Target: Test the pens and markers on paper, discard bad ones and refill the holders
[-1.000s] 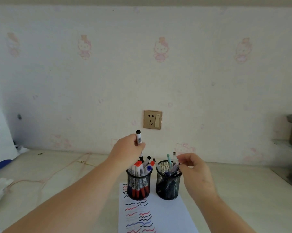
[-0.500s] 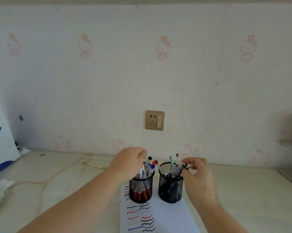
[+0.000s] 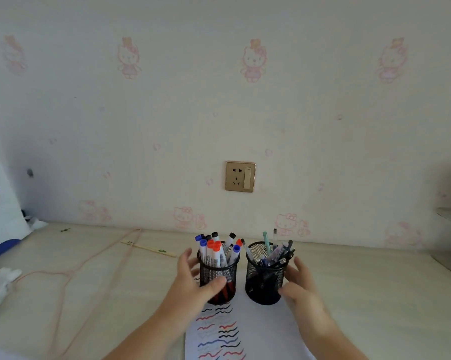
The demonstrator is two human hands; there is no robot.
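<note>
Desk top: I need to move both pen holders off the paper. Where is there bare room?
Bare desk lies right of the right hand, up to the shelf edge. Left of the left hand is room, crossed by a thin cord. The sheet is crowded by both holders.

Two black mesh holders stand side by side on the bench (image 3: pixel 362 294): the left holder (image 3: pixel 218 278) and the right holder (image 3: pixel 266 279). The left one carries markers (image 3: pixel 214 253); about nine caps show, three blue, three red and three black, though some may be hidden behind others. The right one carries thinner pens (image 3: pixel 276 253); roughly eight can be made out, and the dark cluster is too tangled for a sure count. One sheet of paper (image 3: pixel 266 331) lies under both, with two columns of wavy test lines in black, red and blue. Two hands are present, the left hand (image 3: pixel 193 281) and the right hand (image 3: pixel 301 287). One wall socket (image 3: pixel 240 176) sits on the far wall.
</note>
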